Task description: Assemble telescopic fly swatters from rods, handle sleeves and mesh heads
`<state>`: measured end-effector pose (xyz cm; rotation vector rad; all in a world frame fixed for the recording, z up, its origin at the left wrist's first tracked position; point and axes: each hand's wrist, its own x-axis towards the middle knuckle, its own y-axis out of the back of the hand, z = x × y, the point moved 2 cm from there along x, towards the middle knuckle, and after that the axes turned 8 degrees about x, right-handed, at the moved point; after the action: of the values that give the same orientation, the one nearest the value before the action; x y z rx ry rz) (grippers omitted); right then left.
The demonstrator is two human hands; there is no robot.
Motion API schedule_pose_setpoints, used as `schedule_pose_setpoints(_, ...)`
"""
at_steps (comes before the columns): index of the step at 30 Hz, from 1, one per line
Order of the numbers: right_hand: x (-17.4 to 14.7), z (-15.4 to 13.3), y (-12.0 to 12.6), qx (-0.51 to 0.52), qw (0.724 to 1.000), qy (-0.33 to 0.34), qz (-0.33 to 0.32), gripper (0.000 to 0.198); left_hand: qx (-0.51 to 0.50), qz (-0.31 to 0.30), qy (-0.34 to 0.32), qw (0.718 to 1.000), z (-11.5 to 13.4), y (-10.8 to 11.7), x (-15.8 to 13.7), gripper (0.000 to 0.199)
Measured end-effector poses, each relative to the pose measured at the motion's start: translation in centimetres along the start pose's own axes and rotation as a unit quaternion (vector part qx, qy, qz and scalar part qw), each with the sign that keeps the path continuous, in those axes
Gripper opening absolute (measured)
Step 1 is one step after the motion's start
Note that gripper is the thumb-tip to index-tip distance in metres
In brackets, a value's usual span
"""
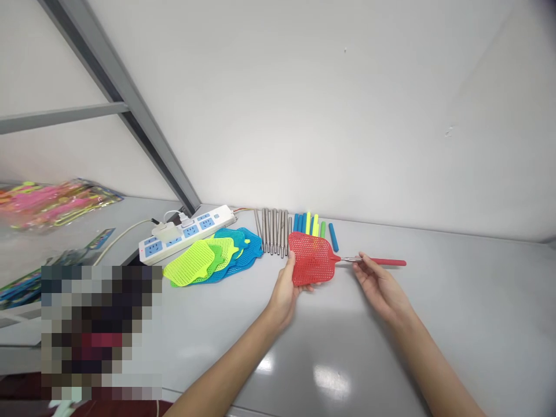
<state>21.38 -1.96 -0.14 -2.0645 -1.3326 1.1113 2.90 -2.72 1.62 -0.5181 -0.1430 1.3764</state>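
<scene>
A red fly swatter (311, 259) is held level above the grey table, its mesh head to the left and its red grip (391, 262) to the right. My left hand (286, 289) is closed on the near left side of the head, thumb on top and fingers partly hidden beneath. My right hand (377, 284) pinches the metal rod close to the red grip. Behind the head lie several metal rods (273, 231) side by side, along with blue, yellow and green handle sleeves (333, 237).
Loose yellow, green and blue swatter heads (189, 263) are piled at the left. Beyond them a white power strip (186, 234) holds plugged-in adapters with cables. Plastic-bagged colourful goods (61, 202) lie far left, past a grey metal frame (125, 110). A wall closes the back.
</scene>
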Motion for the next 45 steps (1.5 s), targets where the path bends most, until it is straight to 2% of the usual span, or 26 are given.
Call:
schedule_pose_setpoints(4,-0.2,0.0,-0.1,-0.035,0.999,-0.018,-0.015,0.018,-0.002,0.014,-0.004,1.000,-0.1,0.2,0.1,0.040)
schedule_pose_setpoints(8,0.3,-1.1,0.2,-0.037,0.999,0.006,-0.018,0.016,0.026,-0.007,0.011,1.000,-0.2,0.1,0.2,0.042)
schedule_pose_setpoints(12,1.6,-3.3,1.6,-0.011,0.997,0.058,0.046,0.012,0.061,0.001,0.036,0.997,-0.1,0.4,0.2,0.040)
schedule_pose_setpoints(18,4.4,-7.9,5.1,-0.018,0.978,0.165,0.128,0.014,0.104,0.006,0.059,0.993,-0.5,0.7,0.4,0.038)
schedule_pose_setpoints(24,6.6,-10.8,7.5,-0.030,0.965,0.184,0.183,0.014,0.125,0.006,0.066,0.990,-1.3,0.5,0.5,0.036)
schedule_pose_setpoints(29,7.5,-10.6,7.2,-0.024,0.972,0.154,0.179,0.016,0.135,0.000,0.058,0.989,-1.6,0.4,0.6,0.037)
schedule_pose_setpoints(38,7.4,-10.9,6.0,-0.005,0.970,0.154,0.185,0.014,0.193,-0.008,0.041,0.980,-1.7,0.5,0.7,0.038)
schedule_pose_setpoints(41,6.8,-10.5,5.6,-0.007,0.975,0.144,0.171,0.016,0.311,0.048,-0.052,0.948,-0.8,0.9,0.4,0.031)
schedule_pose_setpoints(43,6.2,-9.9,4.9,-0.017,0.981,0.138,0.136,0.019,0.396,0.108,-0.141,0.901,-0.2,1.4,0.2,0.023)
schedule_pose_setpoints(45,5.3,-8.9,3.9,-0.044,0.987,0.133,0.074,0.021,0.454,0.160,-0.190,0.856,0.3,2.0,0.2,0.017)
